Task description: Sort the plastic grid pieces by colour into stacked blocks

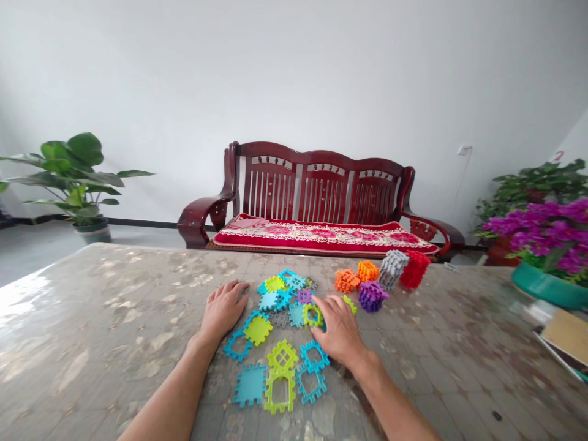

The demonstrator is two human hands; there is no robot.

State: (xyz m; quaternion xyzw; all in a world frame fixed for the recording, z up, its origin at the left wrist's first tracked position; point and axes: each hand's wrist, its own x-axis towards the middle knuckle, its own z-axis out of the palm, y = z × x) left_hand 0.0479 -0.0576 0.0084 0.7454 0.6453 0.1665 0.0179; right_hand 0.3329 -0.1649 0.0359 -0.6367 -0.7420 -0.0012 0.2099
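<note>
My left hand point(225, 307) rests on the table with fingers stretched out, left of the pile and holding nothing. My right hand point(339, 326) reaches over the pile's right side; its thumb and index finger are apart, around a lime window-frame tile point(313, 315). I cannot tell whether they touch it. Between my hands lie interlocking plastic tiles: a solid lime tile point(258, 331), a purple tile point(304, 296) and several turquoise ones. Nearer me are a flat turquoise tile point(250, 384), a lime arch-frame tile point(280, 391) and a turquoise frame tile point(311, 384).
Stacked tiles stand at the back right: orange point(346, 280), purple point(373, 296), grey point(394, 269) and red point(415, 269). A teal flowerpot point(549, 285) stands at the table's right edge. Beyond the table point(124, 318) is a wooden bench point(298, 184) with a red cushion.
</note>
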